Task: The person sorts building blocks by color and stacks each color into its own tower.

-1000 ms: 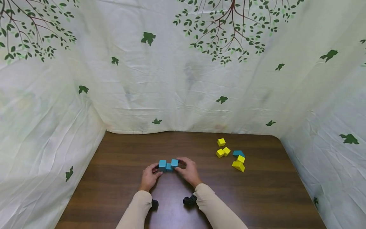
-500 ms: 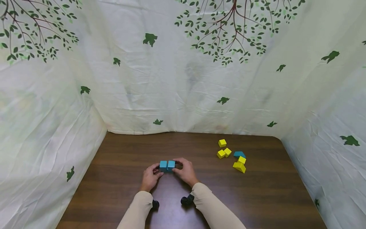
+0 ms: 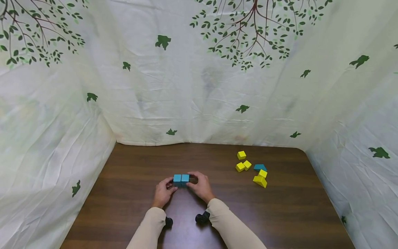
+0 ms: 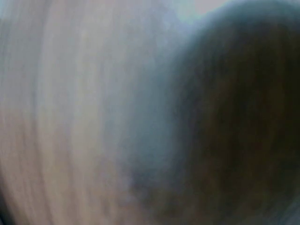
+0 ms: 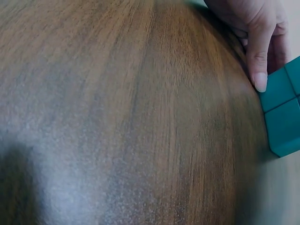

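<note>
While blue blocks [image 3: 181, 179] touch, half-curled hands [image 3: 163, 193] [image 3: 202, 187] grip their outer ends.

The blue blocks [image 3: 181, 181] plug the gap between the fingers of the left hand [image 3: 163, 192] and right hand [image 3: 202, 187], yet I see room over the table [image 3: 149, 159] beyond the fingertips up to the cloth [image 3: 192, 103], while well right of the fingers yellow blocks [image 3: 240, 167] and a blue wedge [image 3: 259, 167] obstruct.

The left wrist view is blurred throughout. The right wrist view's right edge cuts the blue blocks [image 5: 283, 117].
</note>
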Tool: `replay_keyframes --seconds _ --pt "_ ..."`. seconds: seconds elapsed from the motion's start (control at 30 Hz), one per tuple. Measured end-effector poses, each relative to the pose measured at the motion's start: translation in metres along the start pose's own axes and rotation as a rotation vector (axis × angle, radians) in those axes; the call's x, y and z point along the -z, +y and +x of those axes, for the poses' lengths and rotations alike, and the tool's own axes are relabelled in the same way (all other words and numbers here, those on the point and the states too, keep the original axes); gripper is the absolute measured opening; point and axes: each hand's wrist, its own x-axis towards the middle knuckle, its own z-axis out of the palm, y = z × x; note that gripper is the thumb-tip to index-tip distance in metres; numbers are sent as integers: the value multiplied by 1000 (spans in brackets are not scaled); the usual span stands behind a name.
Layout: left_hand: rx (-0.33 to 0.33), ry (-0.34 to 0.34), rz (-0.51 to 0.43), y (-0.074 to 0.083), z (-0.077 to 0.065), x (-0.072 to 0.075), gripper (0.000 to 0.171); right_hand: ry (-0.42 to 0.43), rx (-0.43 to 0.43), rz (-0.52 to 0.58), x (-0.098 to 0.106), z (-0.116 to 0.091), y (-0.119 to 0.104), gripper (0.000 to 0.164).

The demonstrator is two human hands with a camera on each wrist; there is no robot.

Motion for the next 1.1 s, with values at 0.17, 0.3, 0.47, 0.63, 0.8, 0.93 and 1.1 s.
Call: replay_keyframes --seconds 0.17,0.3,0.47,0.63,0.8,0.93,1.1 --pt "-5 -6 2 1 -1 1 39 -8 -18 35 -1 -1 -1 39" --pt "-10 -5 -2 2 -2 2 38 -10 -13 64 -2 -2 1 40" --pt "-14 6 7 1 -2 1 38 -6 -11 79 5 -7 6 43" --pt "-14 -4 7 1 -2 1 38 21 3 48 30 -16 12 43" --pt "-12 -6 3 3 -1 2 38 149 -3 -6 74 -23 25 42" --pt "-3 -18 11 2 -1 2 38 281 -45 -25 119 -26 36 39" --pt "1 -21 19 1 -1 1 39 420 -112 4 171 -28 51 36"
